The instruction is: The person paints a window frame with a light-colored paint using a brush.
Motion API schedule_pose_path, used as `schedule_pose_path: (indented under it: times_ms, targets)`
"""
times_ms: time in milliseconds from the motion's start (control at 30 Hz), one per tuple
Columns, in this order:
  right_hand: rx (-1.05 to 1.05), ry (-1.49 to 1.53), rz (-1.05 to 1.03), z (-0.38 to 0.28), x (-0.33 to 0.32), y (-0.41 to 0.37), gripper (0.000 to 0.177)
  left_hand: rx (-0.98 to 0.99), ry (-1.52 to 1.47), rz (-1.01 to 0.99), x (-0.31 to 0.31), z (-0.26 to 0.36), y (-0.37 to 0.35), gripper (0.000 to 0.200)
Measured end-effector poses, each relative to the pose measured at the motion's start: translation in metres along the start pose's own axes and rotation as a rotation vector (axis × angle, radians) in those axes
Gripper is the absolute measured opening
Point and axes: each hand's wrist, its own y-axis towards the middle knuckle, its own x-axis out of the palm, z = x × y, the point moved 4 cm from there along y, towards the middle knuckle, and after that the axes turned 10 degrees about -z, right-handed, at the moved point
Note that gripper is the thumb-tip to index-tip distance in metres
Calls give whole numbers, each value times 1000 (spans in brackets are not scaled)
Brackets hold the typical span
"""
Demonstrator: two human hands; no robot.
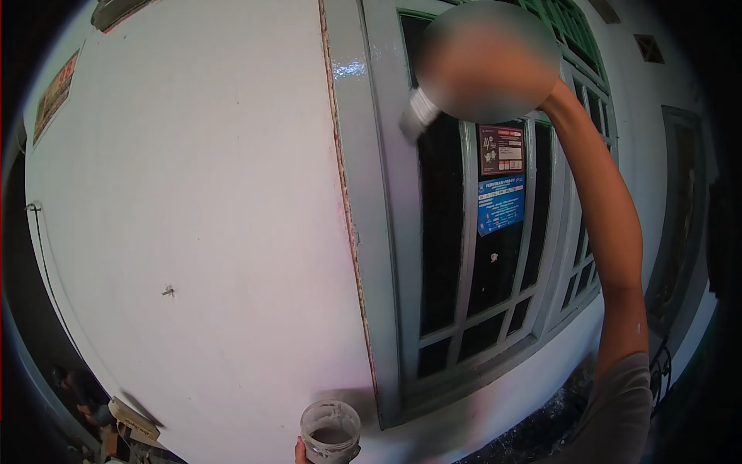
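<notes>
In the head view, a white wall (193, 193) fills the space left of the raised right hand (491, 62), with a small nail (168, 291) in it far below and a thin cable (42, 255) running down its far left edge. Directly below the hand stands a grey-green window frame (379, 232) with dark panes (440, 232). A dark red sticker (501, 149) and a blue sticker (501, 203) sit on the glass just beneath the hand. Nothing stands between the hand and the frame. The right arm reaches up and across from a grey sleeve (618, 410) at lower right, elbow almost straight. The hand itself is blurred, so I cannot tell how far it is closed. A paintbrush (417, 114) sticks out down-left of it, bristles touching the frame's upright. At the bottom edge, the left hand (300, 451) shows only its fingertips, wrapped around a paint cup (331, 431) held upright, with grey paint inside, just in front of the frame's lower corner.
</notes>
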Motion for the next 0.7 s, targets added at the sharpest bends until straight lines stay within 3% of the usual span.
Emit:
schedule_pose_path:
  times_ms: [100, 133, 267, 367, 500, 600, 700]
  targets:
    - [-75, -87, 183, 10, -23, 25, 21, 21, -6, -7, 8, -5, -3, 57]
    - [13, 130, 199, 9, -29, 31, 17, 27, 14, -9, 8, -7, -4, 57]
    - [-34, 43, 321, 6, -29, 48, 16, -4, -5, 7, 7, -16, -9, 57]
    - [-107, 16, 376, 1, -36, 47, 17, -14, -21, 28, 4, -18, -12, 58]
    - [-304, 5, 677, 2, -54, 41, 22, -27, 35, 7, 11, -18, -18, 59]
    - [-314, 195, 864, 4, -52, 38, 22, -20, 28, 12, 3, -21, -10, 59]
    - [-180, 197, 954, 0, -25, 37, 23, -19, 81, 22, 23, -25, -13, 59]
